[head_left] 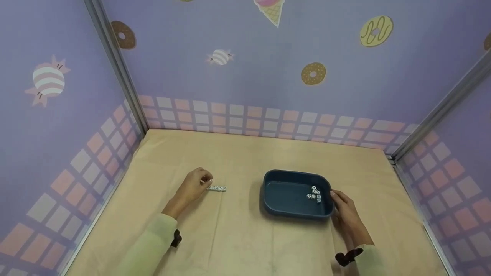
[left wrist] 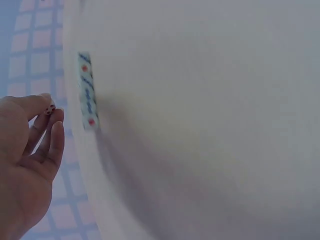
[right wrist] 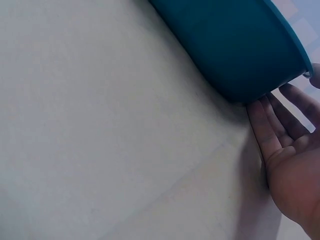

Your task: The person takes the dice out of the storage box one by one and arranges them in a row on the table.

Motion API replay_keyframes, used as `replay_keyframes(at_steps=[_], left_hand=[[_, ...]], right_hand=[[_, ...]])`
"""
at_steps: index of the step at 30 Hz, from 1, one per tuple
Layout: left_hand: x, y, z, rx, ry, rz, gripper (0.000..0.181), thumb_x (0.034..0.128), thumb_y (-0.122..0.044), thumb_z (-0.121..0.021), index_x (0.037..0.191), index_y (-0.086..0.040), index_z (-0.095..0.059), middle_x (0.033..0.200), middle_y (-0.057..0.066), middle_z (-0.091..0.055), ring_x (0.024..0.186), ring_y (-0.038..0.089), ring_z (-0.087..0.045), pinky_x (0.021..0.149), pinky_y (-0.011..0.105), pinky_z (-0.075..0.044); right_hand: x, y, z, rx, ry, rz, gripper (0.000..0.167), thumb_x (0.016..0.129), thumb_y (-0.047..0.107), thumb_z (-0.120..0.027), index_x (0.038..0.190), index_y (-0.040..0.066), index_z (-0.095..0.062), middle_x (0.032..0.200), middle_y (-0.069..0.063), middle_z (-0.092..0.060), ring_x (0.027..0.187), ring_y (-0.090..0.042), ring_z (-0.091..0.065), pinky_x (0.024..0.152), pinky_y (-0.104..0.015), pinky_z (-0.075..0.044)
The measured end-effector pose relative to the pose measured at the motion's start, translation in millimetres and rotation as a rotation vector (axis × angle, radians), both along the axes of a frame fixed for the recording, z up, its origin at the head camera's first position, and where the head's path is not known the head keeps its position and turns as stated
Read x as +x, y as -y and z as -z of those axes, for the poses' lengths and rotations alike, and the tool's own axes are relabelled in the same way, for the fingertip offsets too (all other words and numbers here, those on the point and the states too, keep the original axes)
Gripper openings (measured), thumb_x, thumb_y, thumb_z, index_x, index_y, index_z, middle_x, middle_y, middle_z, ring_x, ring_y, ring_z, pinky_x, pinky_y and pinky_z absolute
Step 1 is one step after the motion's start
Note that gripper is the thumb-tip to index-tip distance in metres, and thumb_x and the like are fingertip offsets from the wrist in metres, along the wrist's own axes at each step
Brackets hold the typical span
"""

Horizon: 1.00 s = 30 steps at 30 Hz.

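Note:
Between thumb and fingertips my left hand (head_left: 193, 186) pinches a white die (left wrist: 50, 108) with dark dots. Beside that hand, a straight row of white dice (head_left: 219, 188) lies on the cloth; red and blue dots show on the row in the left wrist view. A dark blue rectangular tray (head_left: 287, 199) stands right of the row. Several loose dice (head_left: 314, 194) are in its right part. My right hand (head_left: 348, 214) grips the tray's right end, thumb at the rim and fingers beneath the base, as the right wrist view shows.
A beige cloth (head_left: 238, 237) with fold lines covers the table. Purple walls (head_left: 245, 69) with sweets and pink and white squares stand at the back and both sides. Metal posts (head_left: 119, 65) rise at the back corners.

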<state>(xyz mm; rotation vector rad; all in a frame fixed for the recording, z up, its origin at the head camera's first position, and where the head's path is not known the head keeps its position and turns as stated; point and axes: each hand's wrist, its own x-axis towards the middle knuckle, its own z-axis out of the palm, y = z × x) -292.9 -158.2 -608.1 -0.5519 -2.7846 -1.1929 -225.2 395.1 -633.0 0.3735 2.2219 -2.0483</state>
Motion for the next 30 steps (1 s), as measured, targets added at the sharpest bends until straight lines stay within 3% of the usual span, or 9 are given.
replay_keyframes(at_steps=[5, 10, 16, 21, 30], left_hand=[[3.7, 27.8, 4.2, -0.068, -0.006, -0.034, 0.012, 0.0984, -0.001, -0.074, 0.110, 0.001, -0.074, 0.107, 0.007, -0.068, 0.099, 0.024, -0.069, 0.088, 0.041, -0.060], [8.9, 39.5, 9.2, -0.125, -0.026, -0.043, 0.011, 0.0974, -0.001, -0.074, 0.108, -0.003, -0.075, 0.104, 0.006, -0.070, 0.095, 0.021, -0.067, 0.086, 0.041, -0.059], [10.4, 38.0, 13.1, -0.117, -0.020, -0.010, 0.012, 0.0978, -0.003, -0.075, 0.109, -0.006, -0.075, 0.105, 0.005, -0.071, 0.094, 0.020, -0.066, 0.084, 0.039, -0.058], [7.6, 34.3, 13.7, -0.110, -0.043, 0.027, 0.012, 0.0962, -0.001, -0.077, 0.107, -0.006, -0.075, 0.103, 0.007, -0.072, 0.094, 0.023, -0.068, 0.084, 0.042, -0.058], [3.3, 30.5, 14.3, -0.086, 0.000, 0.065, 0.016, 0.0934, 0.001, -0.080, 0.106, -0.007, -0.075, 0.104, 0.006, -0.073, 0.096, 0.022, -0.069, 0.085, 0.042, -0.059]], right_hand=[[1.1, 0, 0.9, 0.013, 0.004, -0.003, 0.064, 0.110, 0.047, -0.056, 0.155, 0.002, -0.047, 0.166, -0.017, -0.039, 0.160, -0.032, -0.024, 0.129, -0.052, -0.019], [2.5, 0, 4.3, 0.012, 0.012, 0.000, 0.062, 0.111, 0.046, -0.054, 0.153, 0.001, -0.048, 0.166, -0.017, -0.039, 0.159, -0.032, -0.026, 0.129, -0.050, -0.022], [1.0, 0, 3.8, 0.020, -0.018, -0.003, 0.060, 0.111, 0.045, -0.054, 0.151, 0.001, -0.050, 0.163, -0.016, -0.044, 0.158, -0.028, -0.031, 0.128, -0.045, -0.026], [1.3, 0, 2.9, 0.036, -0.032, -0.016, 0.061, 0.111, 0.046, -0.054, 0.151, -0.001, -0.050, 0.162, -0.019, -0.044, 0.157, -0.031, -0.031, 0.128, -0.048, -0.024], [0.1, -3, 4.6, 0.030, -0.016, -0.014, 0.062, 0.111, 0.047, -0.055, 0.152, 0.001, -0.050, 0.164, -0.017, -0.042, 0.158, -0.031, -0.029, 0.128, -0.049, -0.024]])
